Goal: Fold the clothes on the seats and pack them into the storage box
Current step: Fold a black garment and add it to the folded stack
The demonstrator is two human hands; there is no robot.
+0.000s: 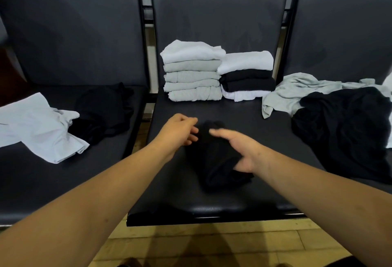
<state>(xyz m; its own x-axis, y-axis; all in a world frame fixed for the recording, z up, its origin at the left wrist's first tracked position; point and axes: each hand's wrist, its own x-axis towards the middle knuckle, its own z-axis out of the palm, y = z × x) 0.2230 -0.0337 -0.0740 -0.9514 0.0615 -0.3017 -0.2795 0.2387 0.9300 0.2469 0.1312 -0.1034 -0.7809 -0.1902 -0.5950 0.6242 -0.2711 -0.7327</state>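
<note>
One black garment (214, 167), soft, limp, light; right hand (240, 150) grips its side; left hand (180, 132) half-curled at far edge, hold unclear; lift w/ folds supported.

The seats (212, 22) are plain dark charcoal. At centre lies a plain black garment (216, 160). Behind it, the left stack (192, 71) is white over four pale grey layers. The right stack (247, 75) runs white, black, black, white. At frame left are a white shirt (38, 126) and a black top (101, 107). At right are a pale grey shirt (297, 90) and a black heap (343, 131). The floor (286, 241) along the bottom is yellowish tan planks.
</note>
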